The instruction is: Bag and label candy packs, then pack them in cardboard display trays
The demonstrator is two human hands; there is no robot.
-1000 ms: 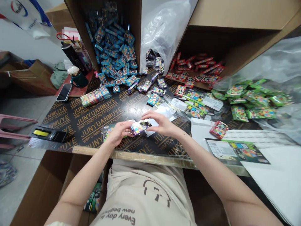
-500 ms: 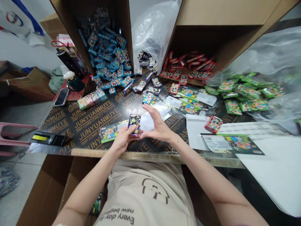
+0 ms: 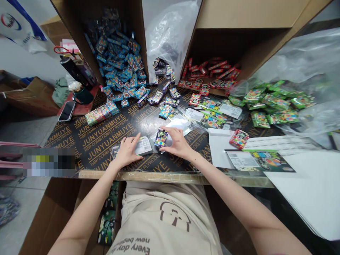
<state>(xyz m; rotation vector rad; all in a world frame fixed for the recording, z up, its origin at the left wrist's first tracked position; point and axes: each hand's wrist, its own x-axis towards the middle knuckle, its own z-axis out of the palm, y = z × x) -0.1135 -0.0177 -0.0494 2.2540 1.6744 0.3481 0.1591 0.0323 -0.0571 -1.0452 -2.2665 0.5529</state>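
Note:
My right hand (image 3: 175,142) holds a small black-and-purple candy box (image 3: 161,137) between thumb and fingers, just above the table. Left of it, my left hand (image 3: 128,150) grips a flat printed packet (image 3: 143,146) by its opposite long edges, thumb on the near side and fingers on the far side. A pale label with a barcode shows on the packet. Its left part is covered by my hand. The box is close to the packet's right end; whether they touch, I cannot tell.
Blue boxes (image 3: 124,67) spill from a carton on the left. Black-and-purple boxes (image 3: 158,96), red boxes (image 3: 220,76) and green boxes (image 3: 276,101) lie farther right. More printed packets (image 3: 212,120) and a single red box (image 3: 239,138) are on the right. A phone (image 3: 66,111) lies left.
The small box has passed from my left hand to my right. My left hand has moved left and down onto the packet, gripping its edges.

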